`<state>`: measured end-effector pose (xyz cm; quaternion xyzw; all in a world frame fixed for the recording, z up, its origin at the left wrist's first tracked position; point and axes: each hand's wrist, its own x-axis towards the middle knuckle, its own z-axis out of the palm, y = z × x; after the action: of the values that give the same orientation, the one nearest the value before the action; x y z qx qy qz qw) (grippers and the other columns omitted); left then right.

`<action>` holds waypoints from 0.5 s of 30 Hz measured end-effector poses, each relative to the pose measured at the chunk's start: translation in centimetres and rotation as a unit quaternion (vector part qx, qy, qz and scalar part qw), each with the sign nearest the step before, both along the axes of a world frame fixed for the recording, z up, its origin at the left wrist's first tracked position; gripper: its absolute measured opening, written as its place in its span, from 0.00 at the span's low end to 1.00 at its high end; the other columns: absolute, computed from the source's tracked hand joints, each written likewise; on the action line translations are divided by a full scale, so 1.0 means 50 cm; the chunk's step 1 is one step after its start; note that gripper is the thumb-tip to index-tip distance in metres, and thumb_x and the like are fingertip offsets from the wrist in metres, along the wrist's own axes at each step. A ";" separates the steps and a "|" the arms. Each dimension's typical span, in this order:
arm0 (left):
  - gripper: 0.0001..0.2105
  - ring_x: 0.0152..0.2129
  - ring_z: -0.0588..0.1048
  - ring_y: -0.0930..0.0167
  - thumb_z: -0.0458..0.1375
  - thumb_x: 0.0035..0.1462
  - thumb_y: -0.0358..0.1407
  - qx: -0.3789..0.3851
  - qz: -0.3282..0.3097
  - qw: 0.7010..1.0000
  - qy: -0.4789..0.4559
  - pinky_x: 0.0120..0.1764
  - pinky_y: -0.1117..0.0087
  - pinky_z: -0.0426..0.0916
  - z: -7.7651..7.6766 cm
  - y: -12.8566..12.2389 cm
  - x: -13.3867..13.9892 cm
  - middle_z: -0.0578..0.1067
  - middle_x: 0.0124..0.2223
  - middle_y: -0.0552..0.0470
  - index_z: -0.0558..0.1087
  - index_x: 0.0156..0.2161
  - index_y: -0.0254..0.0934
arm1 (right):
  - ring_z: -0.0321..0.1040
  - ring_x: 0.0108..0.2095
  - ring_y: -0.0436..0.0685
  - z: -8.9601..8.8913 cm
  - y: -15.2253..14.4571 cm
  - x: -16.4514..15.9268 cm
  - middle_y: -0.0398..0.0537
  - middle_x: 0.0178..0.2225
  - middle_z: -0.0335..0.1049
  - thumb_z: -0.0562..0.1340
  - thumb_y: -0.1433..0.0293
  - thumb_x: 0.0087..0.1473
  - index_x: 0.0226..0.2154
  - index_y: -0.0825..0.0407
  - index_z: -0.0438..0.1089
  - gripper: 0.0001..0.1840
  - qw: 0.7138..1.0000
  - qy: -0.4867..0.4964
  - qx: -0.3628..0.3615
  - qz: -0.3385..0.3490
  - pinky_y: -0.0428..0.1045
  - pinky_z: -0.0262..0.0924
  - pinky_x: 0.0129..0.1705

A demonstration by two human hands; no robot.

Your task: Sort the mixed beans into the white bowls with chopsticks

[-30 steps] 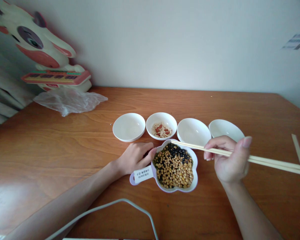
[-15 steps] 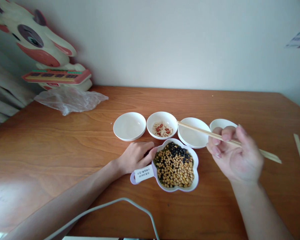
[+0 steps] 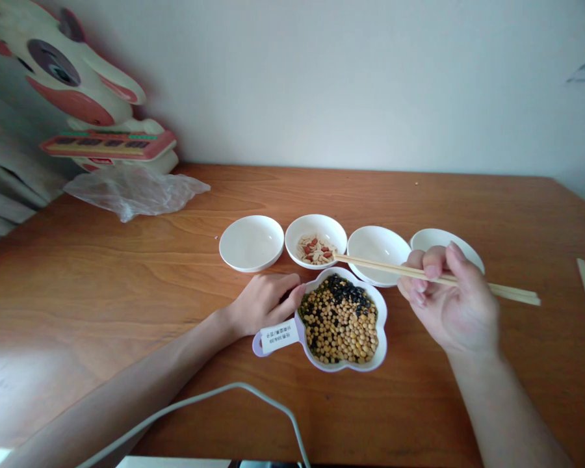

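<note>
right hand (image 3: 451, 309): holds chopsticks (image 3: 370, 262) | left hand (image 3: 259, 302): touches scalloped bean dish (image 3: 381, 351)

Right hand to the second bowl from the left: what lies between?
The chopsticks and, behind them, the third bowl from the left lie there in the head view.

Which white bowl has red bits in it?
The second white bowl from the left: red bits lie among pale ones there; none show in the others.

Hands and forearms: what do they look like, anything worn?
Left hand and right hand show no gloves, rings or bracelets. Left forearm and right forearm are bare, no sleeves or watch in view.
</note>
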<state>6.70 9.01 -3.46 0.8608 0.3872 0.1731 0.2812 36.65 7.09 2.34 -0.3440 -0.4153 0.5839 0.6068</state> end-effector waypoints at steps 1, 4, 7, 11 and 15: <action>0.18 0.24 0.64 0.75 0.44 0.75 0.41 -0.001 0.001 1.000 0.001 0.30 0.70 0.56 0.000 0.000 0.000 0.70 0.29 0.55 0.62 0.32 0.37 | 0.57 0.20 0.49 0.001 0.000 0.000 0.43 0.21 0.61 0.60 0.58 0.65 0.22 0.51 0.70 0.22 1.000 0.002 0.000 0.002 0.48 0.46 0.21; 0.18 0.24 0.65 0.75 0.44 0.75 0.42 -0.001 0.001 1.000 0.004 0.30 0.70 0.56 0.001 0.001 0.003 0.71 0.29 0.55 0.63 0.32 0.37 | 0.56 0.20 0.49 0.004 0.000 0.001 0.43 0.20 0.59 0.61 0.59 0.66 0.21 0.51 0.69 0.23 1.000 0.003 0.005 0.004 0.49 0.46 0.22; 0.19 0.24 0.65 0.75 0.44 0.75 0.42 -0.001 0.004 1.000 0.006 0.30 0.69 0.56 0.004 0.002 0.006 0.71 0.28 0.55 0.64 0.32 0.37 | 0.56 0.19 0.49 0.006 0.002 0.005 0.43 0.19 0.58 0.56 0.58 0.68 0.20 0.51 0.70 0.27 1.000 -0.005 0.019 0.011 0.49 0.47 0.22; 0.19 0.24 0.66 0.74 0.44 0.75 0.42 -0.001 0.005 1.000 0.010 0.31 0.69 0.57 0.005 0.002 0.008 0.71 0.29 0.54 0.65 0.32 0.36 | 0.58 0.20 0.49 0.006 0.007 0.016 0.45 0.18 0.59 0.52 0.57 0.70 0.20 0.51 0.73 0.32 0.999 -0.025 0.035 0.013 0.49 0.49 0.23; 0.19 0.25 0.66 0.74 0.43 0.75 0.42 0.004 0.004 1.000 0.014 0.31 0.69 0.58 0.003 0.001 0.006 0.71 0.29 0.54 0.65 0.32 0.36 | 0.61 0.19 0.50 0.006 0.009 0.030 0.46 0.18 0.63 0.51 0.53 0.70 0.21 0.52 0.76 0.33 0.998 -0.060 0.030 0.010 0.49 0.51 0.22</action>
<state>6.98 9.08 -3.31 0.8628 0.3940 0.1634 0.2716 38.17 7.55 2.63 -0.3561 -0.4714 0.5556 0.5851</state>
